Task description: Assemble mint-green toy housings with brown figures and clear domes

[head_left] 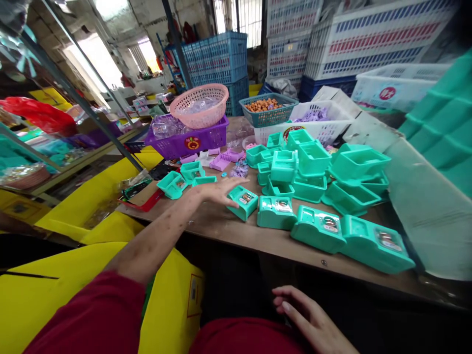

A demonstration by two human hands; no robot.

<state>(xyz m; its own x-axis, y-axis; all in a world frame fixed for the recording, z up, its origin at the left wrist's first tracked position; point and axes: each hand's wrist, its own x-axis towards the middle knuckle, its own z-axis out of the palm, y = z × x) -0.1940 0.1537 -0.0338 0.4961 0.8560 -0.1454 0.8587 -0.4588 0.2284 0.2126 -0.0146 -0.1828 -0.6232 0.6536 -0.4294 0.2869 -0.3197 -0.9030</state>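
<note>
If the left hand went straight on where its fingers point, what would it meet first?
Probably the pile of open green tubs; depth is unclear, so the left hand might brush the nearby labelled green case first.

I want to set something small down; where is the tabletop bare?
A bare patch of tabletop lies between the left forearm, the front edge and the case by the left hand. A thin strip runs before the row of green cases. Behind them, stacked green trays crowd back to the white basket.

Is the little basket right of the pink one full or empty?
Not empty: orange-brown pieces are heaped inside the small blue-grey basket. How deep they go is hidden.
</note>
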